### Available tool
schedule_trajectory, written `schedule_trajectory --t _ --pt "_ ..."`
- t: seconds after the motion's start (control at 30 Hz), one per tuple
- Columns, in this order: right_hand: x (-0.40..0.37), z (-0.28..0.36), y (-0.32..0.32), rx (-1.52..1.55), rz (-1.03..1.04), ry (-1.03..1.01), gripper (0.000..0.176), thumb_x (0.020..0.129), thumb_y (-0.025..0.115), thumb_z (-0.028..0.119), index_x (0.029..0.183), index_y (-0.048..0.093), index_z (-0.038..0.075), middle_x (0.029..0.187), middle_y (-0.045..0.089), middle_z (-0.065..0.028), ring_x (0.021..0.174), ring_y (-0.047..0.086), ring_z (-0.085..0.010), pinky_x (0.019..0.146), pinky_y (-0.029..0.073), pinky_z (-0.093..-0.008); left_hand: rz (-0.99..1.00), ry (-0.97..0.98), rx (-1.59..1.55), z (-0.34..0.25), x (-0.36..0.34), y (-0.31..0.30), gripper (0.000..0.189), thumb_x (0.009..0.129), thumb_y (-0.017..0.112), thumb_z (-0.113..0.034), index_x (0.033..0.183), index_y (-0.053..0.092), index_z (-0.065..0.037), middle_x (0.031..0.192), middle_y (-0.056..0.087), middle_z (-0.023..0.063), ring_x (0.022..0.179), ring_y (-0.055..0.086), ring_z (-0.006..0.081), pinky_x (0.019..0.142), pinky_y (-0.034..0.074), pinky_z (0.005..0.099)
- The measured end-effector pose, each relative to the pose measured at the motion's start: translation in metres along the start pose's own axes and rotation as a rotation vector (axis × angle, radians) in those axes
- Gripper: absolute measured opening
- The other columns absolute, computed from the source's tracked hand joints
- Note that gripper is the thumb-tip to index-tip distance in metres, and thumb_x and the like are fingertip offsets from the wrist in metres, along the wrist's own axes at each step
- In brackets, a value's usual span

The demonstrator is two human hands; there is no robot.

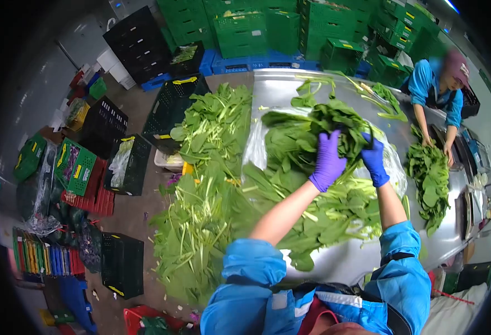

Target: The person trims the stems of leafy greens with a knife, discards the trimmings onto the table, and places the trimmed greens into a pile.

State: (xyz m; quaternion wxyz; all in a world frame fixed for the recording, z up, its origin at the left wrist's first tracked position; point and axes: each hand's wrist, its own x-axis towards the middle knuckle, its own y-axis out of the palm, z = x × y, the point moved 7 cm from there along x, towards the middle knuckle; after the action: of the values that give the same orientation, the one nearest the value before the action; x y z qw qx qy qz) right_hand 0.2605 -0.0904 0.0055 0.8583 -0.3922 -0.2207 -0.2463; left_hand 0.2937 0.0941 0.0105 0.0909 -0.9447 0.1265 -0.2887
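My left hand [328,162], in a purple glove, is closed on a bunch of dark leafy greens [343,124] above the metal table. At the bunch's right edge, my right hand [375,161], in a blue glove, has its fingers curled around leaves. The fingertips of both hands are partly hidden by foliage. Beneath and around the bunch lies a pile of loose leafy greens [290,139], partly on a clear plastic sheet [255,146]. More cut leaves and pale stems [340,215] spread on the table nearer to me.
Left of the metal table [267,84], a large heap of greens [200,223] lies low down. A co-worker [438,89] handles another bunch [427,178] at the right. Green crates [240,33] are stacked at the back; black crates [123,265] stand on the left floor.
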Motion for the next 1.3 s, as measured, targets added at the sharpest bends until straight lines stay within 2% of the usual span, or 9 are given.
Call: schedule_trajectory --t 0.07,0.23,0.3,0.43,0.6,0.67,0.8,1.0,1.3 --pt "-0.038 0.043 -0.052 -0.122 -0.16 -0.365 0.043 0.062 0.06 -0.002 0.105 0.065 0.004 0.079 0.064 -0.0133 0.063 0.06 -0.0252 0.06 0.049 -0.0329 0.06 0.0 -0.066 -0.037 -0.033 -0.002 0.067 0.06 0.068 -0.005 0.122 0.043 -0.003 0.11 0.042 0.0258 0.106 0.042 0.0414 0.094 0.035 0.043" --pt "-0.225 0.093 -0.045 -0.184 0.26 -0.162 0.042 0.07 0.071 0.026 0.108 0.061 0.01 0.101 0.061 -0.0147 0.081 0.062 -0.0329 0.068 0.051 -0.0384 0.443 0.218 0.211 -0.029 -0.197 -0.048 0.057 0.081 0.062 -0.013 0.133 0.039 -0.004 0.138 0.04 0.0117 0.125 0.04 0.0214 0.106 0.032 0.0344" --pt "-0.291 0.127 -0.034 -0.034 0.898 -0.111 0.044 0.075 0.07 0.027 0.116 0.059 0.014 0.108 0.061 -0.0124 0.086 0.062 -0.0333 0.073 0.052 -0.0389 0.523 -0.58 -0.311 0.019 -0.252 -0.087 0.045 0.085 0.058 -0.018 0.126 0.049 -0.004 0.128 0.051 0.0132 0.122 0.044 0.0262 0.105 0.031 0.0381" --pt "-0.362 0.112 -0.083 0.361 1.133 0.149 0.035 0.076 0.072 0.026 0.107 0.066 0.01 0.103 0.066 -0.0115 0.087 0.065 -0.0266 0.075 0.052 -0.0319 0.559 0.027 0.679 -0.011 -0.312 -0.18 0.033 0.071 0.054 0.003 0.102 0.063 -0.006 0.108 0.059 0.0151 0.102 0.054 0.0317 0.091 0.041 0.0392" --pt "-0.368 -0.016 -0.174 0.359 0.551 0.919 0.027 0.085 0.063 0.024 0.103 0.067 0.004 0.087 0.068 -0.0053 0.051 0.051 -0.0053 0.045 0.04 -0.0222 -0.011 -0.064 0.597 -0.127 -0.26 -0.154 0.024 0.073 0.058 0.001 0.096 0.064 -0.005 0.102 0.061 0.0128 0.097 0.055 0.0304 0.086 0.043 0.0387" --pt "-0.334 -0.012 -0.204 0.396 0.278 0.994 0.032 0.089 0.056 0.027 0.112 0.062 0.005 0.087 0.067 -0.0048 0.047 0.046 -0.0067 0.041 0.037 -0.0208 0.505 -0.002 0.357 -0.154 -0.286 -0.052 0.025 0.077 0.061 -0.006 0.102 0.063 -0.005 0.1 0.061 0.0121 0.093 0.058 0.0298 0.083 0.046 0.0372" --pt "-0.35 -0.027 -0.214 0.447 0.321 0.993 0.032 0.088 0.056 0.025 0.114 0.062 0.008 0.088 0.067 -0.0021 0.051 0.047 -0.0052 0.042 0.037 -0.0198 1.252 0.314 0.28 -0.171 -0.361 0.096 0.068 0.076 0.067 -0.035 0.135 0.041 -0.014 0.134 0.043 0.0168 0.124 0.04 0.033 0.102 0.033 0.0458" --pt "-0.422 -0.03 -0.195 0.411 0.613 0.956 0.031 0.087 0.059 0.021 0.111 0.063 0.001 0.094 0.068 -0.0083 0.084 0.061 -0.0125 0.078 0.047 -0.0263 1.311 0.096 0.772 -0.098 -0.378 0.069 0.099 0.059 0.076 -0.05 0.141 0.031 -0.019 0.148 0.021 0.0156 0.137 0.016 0.0371 0.103 0.015 0.0653" --pt "-0.41 -0.067 -0.19 0.376 0.461 0.906 0.033 0.085 0.06 0.024 0.11 0.063 0.003 0.091 0.068 -0.0061 0.082 0.061 -0.0122 0.075 0.048 -0.0263 0.826 -0.053 0.889 -0.034 -0.301 0.074 0.096 0.058 0.077 -0.047 0.137 0.036 -0.011 0.146 0.029 0.0061 0.136 0.017 0.0344 0.102 0.01 0.0683"
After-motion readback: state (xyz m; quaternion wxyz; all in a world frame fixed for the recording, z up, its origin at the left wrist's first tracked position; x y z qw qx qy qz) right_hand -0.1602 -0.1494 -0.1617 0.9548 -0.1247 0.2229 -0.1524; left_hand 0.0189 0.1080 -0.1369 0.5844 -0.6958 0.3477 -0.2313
